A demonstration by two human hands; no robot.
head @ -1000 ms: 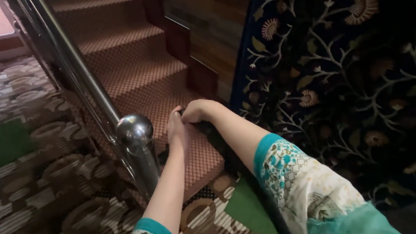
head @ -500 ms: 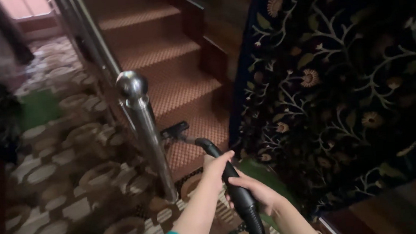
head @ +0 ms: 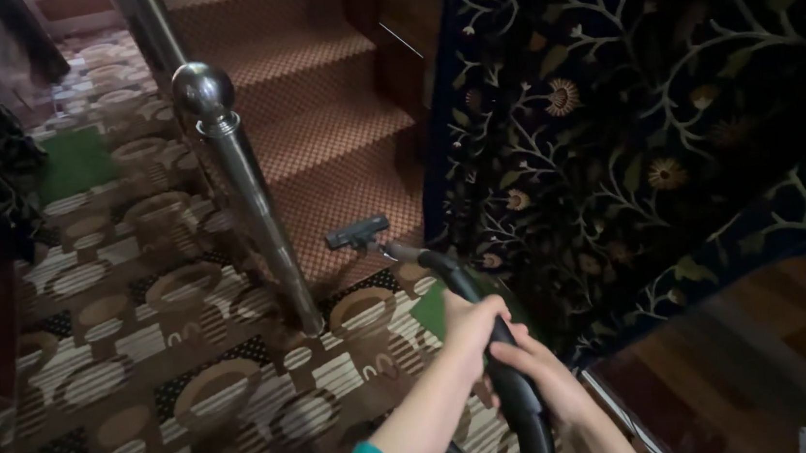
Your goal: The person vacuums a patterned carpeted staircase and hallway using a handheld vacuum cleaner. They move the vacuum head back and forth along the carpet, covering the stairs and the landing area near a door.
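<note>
A black vacuum wand (head: 518, 396) runs from the bottom of the head view up to a flat floor nozzle (head: 357, 231). The nozzle rests on the lowest stair step (head: 342, 198), which has red-brown dotted carpet. My left hand (head: 468, 326) grips the curved upper part of the wand. My right hand (head: 544, 372) is wrapped around it just below and to the right. My left arm, in a teal patterned sleeve, comes in from the bottom centre. Where the wand leads below the frame is hidden.
A shiny steel newel post (head: 250, 196) with a ball top stands just left of the nozzle, its rail rising up the stairs. A dark floral hanging (head: 645, 108) fills the right. Brown patterned carpet (head: 144, 375), a green mat (head: 77, 163) and wood flooring (head: 774, 359) lie around.
My hands left the bottom step, pulled back toward me and took hold of the vacuum wand. The nozzle now sits on the lowest step, and the view has drawn back slightly.
</note>
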